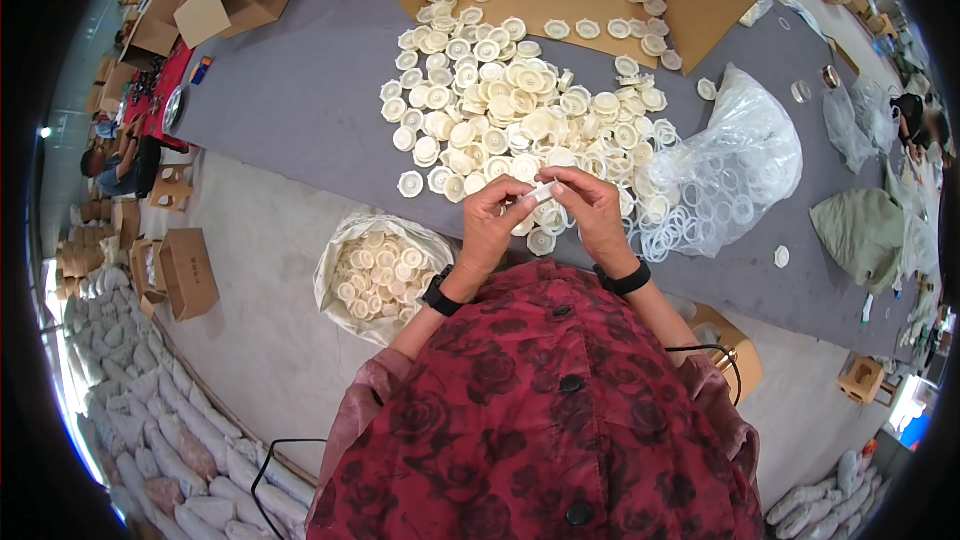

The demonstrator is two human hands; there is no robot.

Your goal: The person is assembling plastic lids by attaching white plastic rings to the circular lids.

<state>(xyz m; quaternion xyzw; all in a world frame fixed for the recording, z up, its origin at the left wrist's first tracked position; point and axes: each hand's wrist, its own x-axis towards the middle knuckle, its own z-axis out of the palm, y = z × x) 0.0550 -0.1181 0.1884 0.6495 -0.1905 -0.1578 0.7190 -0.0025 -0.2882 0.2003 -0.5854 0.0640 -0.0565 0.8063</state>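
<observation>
At the table's near edge, my left hand [492, 222] and my right hand [598, 212] pinch one white plastic cap [541, 193] between thumbs and fingers. I see the cap nearly edge-on, so its faces are mostly hidden. Just beyond my fingers spreads a heap of cream-white round caps [480, 105] with notched rims, some overlapping. To the right of my right hand, translucent rings [690, 228] spill from a clear plastic bag [752, 135]. A few rings lie among the caps close to my fingers.
An open cardboard box [715, 0] holding more caps lies at the table's far side. Left of me on the floor stands a white sack [328, 275] of caps. A green-grey cloth [860, 235] lies to the right. A person [118, 172] sits far left.
</observation>
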